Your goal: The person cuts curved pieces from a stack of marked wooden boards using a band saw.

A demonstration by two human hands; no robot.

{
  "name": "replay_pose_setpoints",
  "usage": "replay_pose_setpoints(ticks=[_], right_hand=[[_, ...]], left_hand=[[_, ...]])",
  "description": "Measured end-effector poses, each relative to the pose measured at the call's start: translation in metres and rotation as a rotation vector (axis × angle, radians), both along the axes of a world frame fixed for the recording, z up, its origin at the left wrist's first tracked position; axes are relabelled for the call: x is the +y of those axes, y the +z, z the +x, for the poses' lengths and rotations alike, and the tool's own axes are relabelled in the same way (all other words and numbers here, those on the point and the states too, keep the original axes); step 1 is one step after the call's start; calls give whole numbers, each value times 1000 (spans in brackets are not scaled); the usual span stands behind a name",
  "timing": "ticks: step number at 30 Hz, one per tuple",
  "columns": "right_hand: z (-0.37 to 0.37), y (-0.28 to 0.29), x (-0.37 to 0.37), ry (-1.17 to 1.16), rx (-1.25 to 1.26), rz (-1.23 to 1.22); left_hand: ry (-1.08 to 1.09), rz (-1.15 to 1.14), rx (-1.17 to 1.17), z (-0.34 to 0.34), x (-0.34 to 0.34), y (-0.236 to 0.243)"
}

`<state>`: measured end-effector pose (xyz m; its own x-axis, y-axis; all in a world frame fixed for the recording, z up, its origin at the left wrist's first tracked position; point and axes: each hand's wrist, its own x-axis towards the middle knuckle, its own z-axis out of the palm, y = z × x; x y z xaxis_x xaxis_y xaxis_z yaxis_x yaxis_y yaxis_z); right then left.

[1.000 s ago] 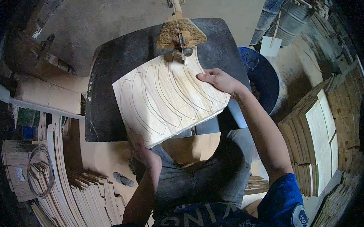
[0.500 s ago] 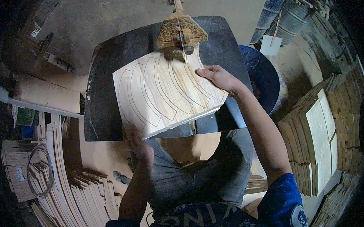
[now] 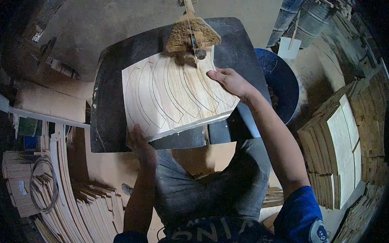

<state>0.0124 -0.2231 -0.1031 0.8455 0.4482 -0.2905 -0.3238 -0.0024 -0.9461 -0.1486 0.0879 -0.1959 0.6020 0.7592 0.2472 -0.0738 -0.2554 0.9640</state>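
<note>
A: Start close. Where are the hands?

B: Above the dusty jeans (image 3: pixel 178 194) and apart from each other, both gripping the board (image 3: pixel 169 94). The left hand (image 3: pixel 142 146) has its near left corner, thumb on top; the right hand (image 3: pixel 233 84) pinches the right side, with some fingers hidden.

A: And the board?

B: Lying on the dark, smooth surface (image 3: pixel 109 91), its far edge under the saw (image 3: pixel 194 33). It's pale, streaky wood with a thick near edge and long, bow-shaped outlines drawn across it.

A: Which step is this?

B: Guiding the wood through a curved cut, I'd judge. The next move calls for a slow push and slight turn, with the right thumb kept clear of the blade.

A: Farther off?

B: Sawdust crusts the saw's blocky head. Past the surface's right edge sits a round blue tub (image 3: pixel 295 89), then dull, ribbed barrels (image 3: pixel 313 29).
</note>
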Motion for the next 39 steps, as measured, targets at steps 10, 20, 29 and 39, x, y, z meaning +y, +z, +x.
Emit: replay_pose_setpoints(ticks=[10, 20, 29, 39], right_hand=[[5, -12, -1, -9, -35, -14], [4, -22, -2, 11, -62, -27], [1, -16, 5, -78, 15, -10], [6, -33, 3, -27, -75, -34]], left_hand=[[-122, -303, 78, -13, -18, 43], [-109, -355, 0, -14, -10, 21], [-172, -248, 32, 18, 11, 38], [-222, -100, 314, -60, 18, 52]])
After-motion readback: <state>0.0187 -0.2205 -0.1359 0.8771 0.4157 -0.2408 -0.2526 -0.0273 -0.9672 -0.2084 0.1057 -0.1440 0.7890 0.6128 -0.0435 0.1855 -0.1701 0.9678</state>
